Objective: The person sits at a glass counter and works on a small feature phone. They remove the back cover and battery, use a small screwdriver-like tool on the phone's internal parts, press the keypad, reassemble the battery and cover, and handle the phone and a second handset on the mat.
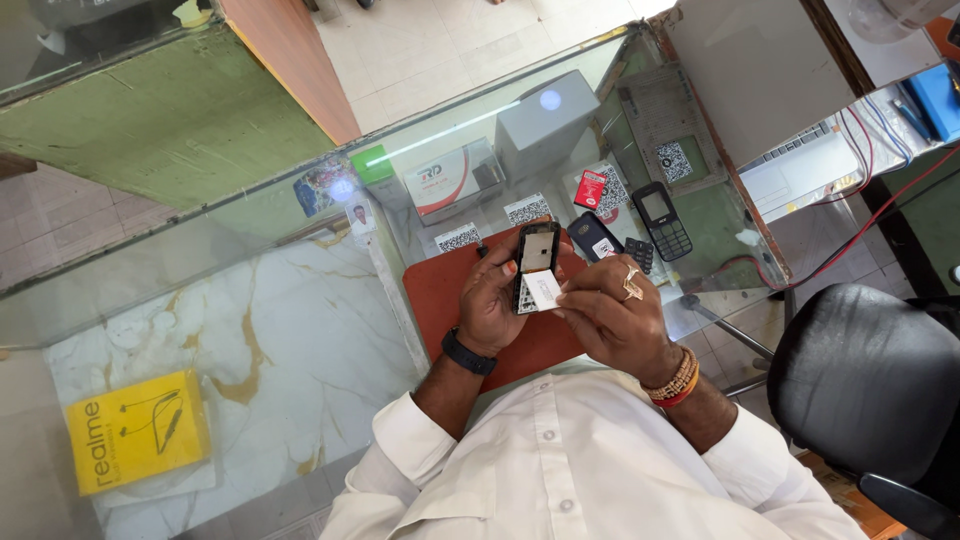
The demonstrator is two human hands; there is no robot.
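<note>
My left hand (492,300) holds a small black phone (535,262) with its back cover off, upright over a reddish-brown mat (440,290). My right hand (615,315), wearing a ring and wrist bands, pinches a small white paper slip (545,290) against the lower part of the phone. A dark watch sits on my left wrist. Both hands are close together above the mat, in front of my white shirt.
On the glass counter (300,330) lie a black keypad phone (662,220), a dark phone back cover (593,238), a red card (590,188), code stickers and a white box (455,180). A yellow box (135,430) lies left. A black chair (870,380) stands right.
</note>
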